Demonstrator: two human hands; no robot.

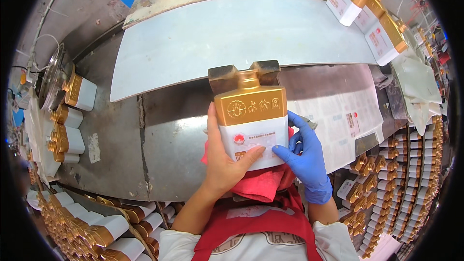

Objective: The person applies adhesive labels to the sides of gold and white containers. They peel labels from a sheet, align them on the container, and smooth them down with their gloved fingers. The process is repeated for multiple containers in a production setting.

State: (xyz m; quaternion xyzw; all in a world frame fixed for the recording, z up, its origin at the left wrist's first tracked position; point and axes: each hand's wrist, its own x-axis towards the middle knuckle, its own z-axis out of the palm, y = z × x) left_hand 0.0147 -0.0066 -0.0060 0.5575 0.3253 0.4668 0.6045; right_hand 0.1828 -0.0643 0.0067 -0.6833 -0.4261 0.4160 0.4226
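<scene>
A flat-sided bottle [251,104] with a gold neck and shoulders and a white lower body is held up in front of me, its neck pointing away. Gold raised characters and a red emblem show on the side facing up. My bare left hand [224,164] grips its left edge, thumb across the lower front. On the right edge my right hand [305,162], in a blue glove, has its thumb on the lower corner and fingers partly hidden behind. A red cloth [261,187] lies beneath the bottle's lower end. Two dark, worn blocks [222,77] flank the neck.
Several similar bottles [386,39] stand at the far right of a pale board [232,31]. More bottles [67,135] stand at the left. Dense rows of them fill both lower sides. Printed sheets [333,111] lie right of the metal table [176,140].
</scene>
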